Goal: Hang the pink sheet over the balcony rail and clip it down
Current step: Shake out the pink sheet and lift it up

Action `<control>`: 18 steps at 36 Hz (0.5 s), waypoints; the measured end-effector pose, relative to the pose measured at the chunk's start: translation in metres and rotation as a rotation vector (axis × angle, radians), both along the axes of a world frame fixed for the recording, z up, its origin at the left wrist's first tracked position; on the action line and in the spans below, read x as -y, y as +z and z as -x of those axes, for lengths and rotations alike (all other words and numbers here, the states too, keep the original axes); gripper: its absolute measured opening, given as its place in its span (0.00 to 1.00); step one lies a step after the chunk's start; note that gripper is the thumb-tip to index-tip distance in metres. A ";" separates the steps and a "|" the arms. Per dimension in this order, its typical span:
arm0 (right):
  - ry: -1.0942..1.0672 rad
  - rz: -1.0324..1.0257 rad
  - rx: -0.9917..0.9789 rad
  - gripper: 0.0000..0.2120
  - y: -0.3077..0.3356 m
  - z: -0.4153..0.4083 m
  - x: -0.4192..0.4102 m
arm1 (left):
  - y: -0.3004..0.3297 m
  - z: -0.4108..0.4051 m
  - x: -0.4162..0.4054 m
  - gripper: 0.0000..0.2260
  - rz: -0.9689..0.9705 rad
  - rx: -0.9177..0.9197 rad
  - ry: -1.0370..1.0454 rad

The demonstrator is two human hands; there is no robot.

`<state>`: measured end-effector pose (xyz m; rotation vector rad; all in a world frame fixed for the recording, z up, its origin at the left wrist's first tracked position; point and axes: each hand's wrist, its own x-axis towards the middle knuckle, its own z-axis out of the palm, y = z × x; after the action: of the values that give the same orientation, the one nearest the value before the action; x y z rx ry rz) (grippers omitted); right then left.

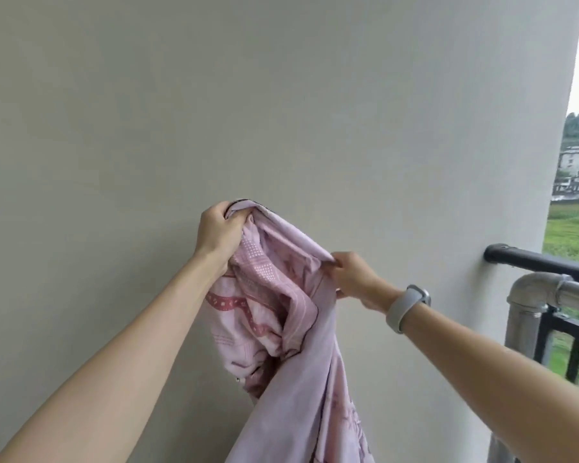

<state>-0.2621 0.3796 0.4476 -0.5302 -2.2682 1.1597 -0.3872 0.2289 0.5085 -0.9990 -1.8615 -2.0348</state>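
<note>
Both hands hold the pink sheet [291,329] up off the floor, left of the rail [549,262]. Her left hand [219,233] grips a bunched corner up high. Her right hand [355,279] pinches the edge nearer the rail, probably to spread it out.

Plain pale wall [281,111], daylit green field [572,235] beyond.
</note>
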 end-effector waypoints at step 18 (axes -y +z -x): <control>-0.262 -1.844 0.207 0.11 0.219 -0.013 -0.030 | 0.111 0.048 0.068 0.22 0.514 -0.960 0.622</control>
<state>-0.2487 0.4095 0.6669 -0.1010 -2.2436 -1.2271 -0.4354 0.1607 0.6191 -1.0345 -1.7730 -0.5462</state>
